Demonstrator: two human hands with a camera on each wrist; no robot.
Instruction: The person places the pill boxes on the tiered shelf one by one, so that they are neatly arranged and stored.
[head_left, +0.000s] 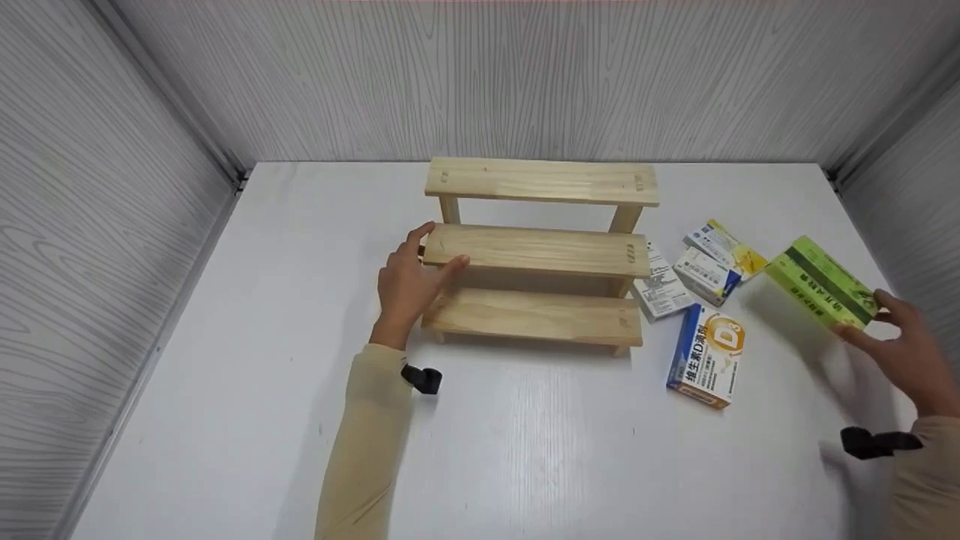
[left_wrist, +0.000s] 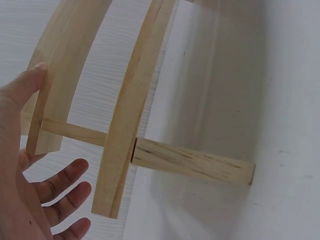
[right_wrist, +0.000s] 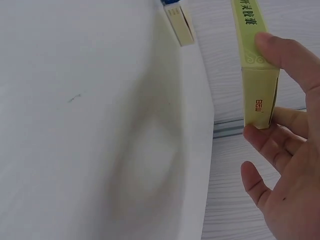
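Note:
A three-step wooden display stand (head_left: 536, 251) stands on the white table. My left hand (head_left: 409, 281) holds the left end of its middle step, thumb over the front edge and index finger at the far side. In the left wrist view the other fingers of the left hand (left_wrist: 35, 195) spread loosely below that board (left_wrist: 70, 85). At the right, my right hand (head_left: 904, 345) pinches one end of a green medicine box (head_left: 821, 281), which is raised off the table. The right wrist view shows the thumb of the right hand (right_wrist: 290, 135) on the box's printed face (right_wrist: 248, 30) and fingers underneath.
A blue, white and orange D3 box (head_left: 709, 356) lies right of the stand. Behind it are a white printed box (head_left: 664, 289), partly hidden by the stand, a white-and-blue box (head_left: 707, 275) and a yellow-and-white box (head_left: 727, 247). Grey wood-grain walls (head_left: 525, 82) enclose the table.

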